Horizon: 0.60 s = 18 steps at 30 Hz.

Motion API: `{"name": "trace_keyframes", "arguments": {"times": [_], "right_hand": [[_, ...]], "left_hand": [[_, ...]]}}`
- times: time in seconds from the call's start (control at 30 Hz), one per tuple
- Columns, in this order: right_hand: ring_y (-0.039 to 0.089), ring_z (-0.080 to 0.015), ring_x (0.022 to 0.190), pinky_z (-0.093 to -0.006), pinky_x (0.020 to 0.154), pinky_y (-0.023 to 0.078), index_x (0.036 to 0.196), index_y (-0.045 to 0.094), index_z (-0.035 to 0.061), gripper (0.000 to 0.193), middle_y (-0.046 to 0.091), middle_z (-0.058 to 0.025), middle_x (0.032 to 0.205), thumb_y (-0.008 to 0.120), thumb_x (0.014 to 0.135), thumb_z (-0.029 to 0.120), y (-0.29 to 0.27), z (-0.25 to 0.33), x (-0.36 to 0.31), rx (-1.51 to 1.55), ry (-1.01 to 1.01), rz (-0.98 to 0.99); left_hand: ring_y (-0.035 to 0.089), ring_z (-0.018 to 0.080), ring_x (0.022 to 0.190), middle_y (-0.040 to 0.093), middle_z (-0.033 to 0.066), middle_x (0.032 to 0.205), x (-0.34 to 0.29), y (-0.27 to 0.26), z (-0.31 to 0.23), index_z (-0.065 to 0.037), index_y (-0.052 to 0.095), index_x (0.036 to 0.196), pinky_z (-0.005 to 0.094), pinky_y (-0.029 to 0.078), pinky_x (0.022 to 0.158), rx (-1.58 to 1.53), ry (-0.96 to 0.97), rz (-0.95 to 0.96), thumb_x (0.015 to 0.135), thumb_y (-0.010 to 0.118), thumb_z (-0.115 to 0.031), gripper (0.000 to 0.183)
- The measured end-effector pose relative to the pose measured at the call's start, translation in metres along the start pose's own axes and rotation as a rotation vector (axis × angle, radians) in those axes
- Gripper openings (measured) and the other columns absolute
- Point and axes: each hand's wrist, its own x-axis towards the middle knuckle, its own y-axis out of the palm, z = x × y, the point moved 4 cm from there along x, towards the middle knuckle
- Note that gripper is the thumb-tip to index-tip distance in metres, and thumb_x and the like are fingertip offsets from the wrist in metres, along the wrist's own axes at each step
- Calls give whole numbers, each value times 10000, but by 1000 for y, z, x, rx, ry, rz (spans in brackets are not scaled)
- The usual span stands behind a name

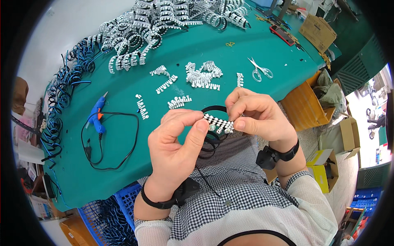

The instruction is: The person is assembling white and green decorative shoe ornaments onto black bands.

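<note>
Between my two hands, close to my body, is a short beaded trim (219, 122) with small clear stones, lying along a black band (215, 108). My left hand (176, 141) pinches its left end between thumb and forefinger. The right end is pinched by my right hand (260, 117). Loops of the black band hang below, over my checked apron. Several white trim pieces lie on the green table beyond, among them a short strip (179, 101) and a larger bunch (204, 75). Left of my hands lies a blue glue gun (97, 115) with its black cord.
Clear-handled scissors (260, 70) lie at the right of the green table (123, 180). Coiled white trims (164, 20) pile up at the back, blue-black coils (57, 94) along the left edge. A red phone (282, 35) and cardboard box (318, 33) are far right; blue crates (129, 201) stand below left.
</note>
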Motion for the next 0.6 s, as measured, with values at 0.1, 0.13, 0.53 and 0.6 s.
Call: {"name": "trace_keyframes", "arguments": {"times": [0.1, 0.13, 0.53, 0.6], "right_hand": [[461, -115, 797, -245, 710, 369, 815, 613, 27, 136, 509, -26, 843, 639, 789, 157, 2, -1, 2, -69, -30, 20], [460, -118, 780, -244, 693, 369, 801, 605, 22, 148, 506, -45, 851, 634, 783, 166, 3, -2, 2, -75, -40, 20], [540, -172, 882, -341, 810, 378, 874, 627, 43, 151, 603, -59, 881, 633, 775, 156, 14, 4, 7, -458, -263, -44], [553, -181, 879, -357, 821, 374, 888, 634, 49, 161, 613, -61, 888, 638, 766, 153, 21, 11, 9, -456, -283, -147]], "left_hand": [[548, 126, 791, 620, 80, 818, -1, -1, -1, 36, 618, 871, 235, 427, 705, 43, 58, 22, 785, 610, -14, 100], [546, 115, 784, 619, 76, 819, -2, -1, 3, 41, 614, 879, 229, 427, 697, -110, -38, 27, 792, 604, -16, 104], [555, 136, 715, 617, 50, 745, 0, -6, 7, -15, 639, 804, 253, 410, 687, 52, 0, -17, 709, 674, -21, 101], [561, 149, 707, 617, 42, 717, -1, -5, 6, -35, 646, 776, 267, 401, 700, 151, 81, -32, 684, 686, -25, 101]]}}
